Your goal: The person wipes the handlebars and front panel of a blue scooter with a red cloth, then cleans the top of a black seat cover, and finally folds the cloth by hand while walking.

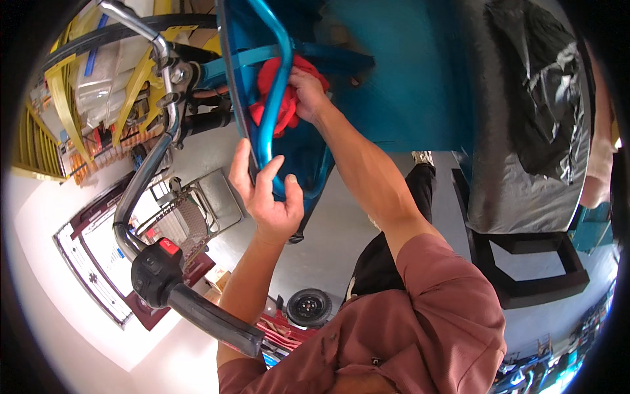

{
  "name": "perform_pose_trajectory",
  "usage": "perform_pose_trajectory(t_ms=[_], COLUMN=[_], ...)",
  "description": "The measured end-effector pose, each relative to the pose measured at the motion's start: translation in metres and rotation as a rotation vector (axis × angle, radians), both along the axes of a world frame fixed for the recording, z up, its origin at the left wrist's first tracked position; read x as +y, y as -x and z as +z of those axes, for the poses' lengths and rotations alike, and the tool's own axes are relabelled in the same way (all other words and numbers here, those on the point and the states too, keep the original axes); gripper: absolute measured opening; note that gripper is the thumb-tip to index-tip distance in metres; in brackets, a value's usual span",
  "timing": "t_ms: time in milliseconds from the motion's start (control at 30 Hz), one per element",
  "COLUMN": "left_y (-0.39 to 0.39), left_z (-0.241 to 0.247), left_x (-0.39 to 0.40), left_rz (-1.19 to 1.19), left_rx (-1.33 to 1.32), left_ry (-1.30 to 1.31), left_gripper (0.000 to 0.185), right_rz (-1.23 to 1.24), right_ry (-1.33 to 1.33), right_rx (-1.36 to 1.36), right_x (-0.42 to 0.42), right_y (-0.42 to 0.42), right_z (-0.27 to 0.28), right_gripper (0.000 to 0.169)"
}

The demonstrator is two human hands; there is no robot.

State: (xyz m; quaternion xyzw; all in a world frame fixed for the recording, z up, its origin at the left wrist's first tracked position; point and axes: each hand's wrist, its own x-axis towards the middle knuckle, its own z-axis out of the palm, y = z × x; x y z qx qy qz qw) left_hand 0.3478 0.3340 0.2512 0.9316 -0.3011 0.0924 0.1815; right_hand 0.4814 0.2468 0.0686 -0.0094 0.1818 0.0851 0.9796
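A red cloth [275, 93] is bunched under my right hand [307, 91], whose fingers grip it behind a curved blue metal tube [276, 108]. The cloth lies against the blue painted body of the vehicle. My left hand [270, 192] is lower, fingers spread and pointing up, at the lower end of the tube and by the dark edge of a blue panel [236, 88]; it holds nothing that I can see. Whether its fingers touch the panel's edge, I cannot tell. Left of my hands rises a chrome handlebar [167, 93].
A black handlebar grip [211, 315] with a switch housing [157, 273] juts close to my left forearm. At right are a plastic-covered seat [526, 197] and a black metal frame [536, 295]. Yellow metal parts [64, 98] stand at upper left. A wheel [309, 308] is below.
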Motion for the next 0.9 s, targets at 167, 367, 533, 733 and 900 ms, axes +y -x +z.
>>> perform_pose_trajectory(t_ms=[167,367,533,733,900], left_y=[0.002,0.001,-0.001,0.003,-0.001], left_z=[0.000,0.000,-0.002,0.001,0.003], left_x=[-0.002,-0.003,0.000,0.005,0.001], left_rz=[-0.028,-0.052,-0.040,0.018,-0.023], left_rx=[-0.010,-0.001,-0.013,0.055,0.032], left_ry=[-0.028,-0.033,-0.070,-0.068,-0.082], left_gripper=[0.034,0.033,0.031,0.035,0.035], right_rz=[0.100,0.209,-0.056,-0.257,-0.411], right_ry=[0.170,0.643,0.004,-0.100,-0.360], right_rx=[-0.078,0.159,0.508,0.873,0.648], right_x=[0.007,0.025,-0.011,-0.012,0.008], right_y=[0.038,0.065,0.037,-0.018,-0.034], right_z=[0.002,-0.074,-0.177,-0.225,-0.229], right_gripper=[0.027,0.023,0.024,0.027,0.031])
